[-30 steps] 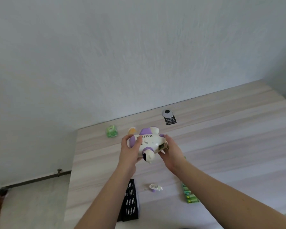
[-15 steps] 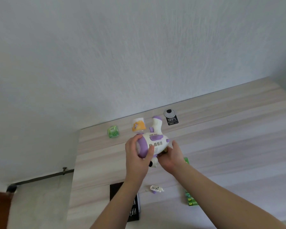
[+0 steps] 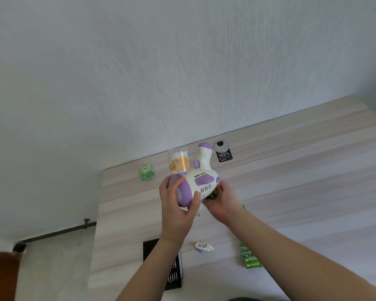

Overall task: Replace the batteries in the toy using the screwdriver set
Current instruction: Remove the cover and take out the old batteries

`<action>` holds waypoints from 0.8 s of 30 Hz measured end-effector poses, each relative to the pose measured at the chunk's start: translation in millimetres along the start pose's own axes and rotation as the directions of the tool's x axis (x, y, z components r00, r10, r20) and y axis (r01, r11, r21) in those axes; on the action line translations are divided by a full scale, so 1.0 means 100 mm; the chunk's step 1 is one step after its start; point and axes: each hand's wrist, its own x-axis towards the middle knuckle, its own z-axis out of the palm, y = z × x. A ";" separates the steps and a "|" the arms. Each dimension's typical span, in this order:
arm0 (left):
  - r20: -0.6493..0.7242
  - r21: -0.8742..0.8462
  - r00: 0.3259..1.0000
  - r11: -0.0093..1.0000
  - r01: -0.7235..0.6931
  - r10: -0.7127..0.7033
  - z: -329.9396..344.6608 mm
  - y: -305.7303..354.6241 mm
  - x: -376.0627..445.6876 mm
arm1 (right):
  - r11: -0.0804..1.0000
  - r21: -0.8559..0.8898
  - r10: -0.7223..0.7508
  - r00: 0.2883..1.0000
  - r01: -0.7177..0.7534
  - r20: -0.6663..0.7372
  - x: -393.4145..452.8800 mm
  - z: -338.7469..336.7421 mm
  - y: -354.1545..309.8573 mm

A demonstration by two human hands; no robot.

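You are holding one toy [image 3: 199, 183] in the air between your two hands: your left hand [image 3: 178, 205] is wrapping curled fingers round its purple end, and your right hand [image 3: 220, 202] is gripping its underside, where something green and yellow is showing. Below your wrists are lying one black screwdriver set [image 3: 174, 269], one small cover piece [image 3: 202, 246] and a pack of green batteries [image 3: 251, 258] marked GP — beyond your hands, a black card [image 3: 224, 155] is reading "100%" and one green cube [image 3: 147, 171] is sitting on the table [image 3: 302, 181].

bare table [image 3: 302, 187] right of toy [image 3: 201, 184], screwdriver set [image 3: 174, 272], batteries [image 3: 250, 258] crowding near edge
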 end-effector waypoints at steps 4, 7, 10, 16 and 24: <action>-0.053 -0.039 0.995 0.996 0.084 -0.086 0.04 -0.01 0.00 | 1.000 0.026 0.001 1.000 -0.001 0.002 -0.03 0.04 0.00; -0.108 -0.081 0.976 0.981 0.179 -0.187 0.06 -0.05 0.00 | 1.000 0.030 0.006 1.000 -0.005 -0.015 -0.04 0.05 -0.01; -0.122 -0.159 0.940 0.941 0.298 -0.319 0.05 -0.06 0.03 | 0.999 0.047 0.019 0.999 -0.017 -0.038 -0.03 0.06 -0.01; -0.128 -0.238 0.911 0.904 0.355 -0.391 0.04 -0.05 0.07 | 0.998 0.059 0.024 0.999 -0.021 -0.046 0.01 0.05 0.00; -0.130 -0.313 0.871 0.853 0.417 -0.474 0.08 -0.07 0.06 | 0.997 0.080 0.015 0.996 -0.008 -0.085 -0.01 0.01 -0.02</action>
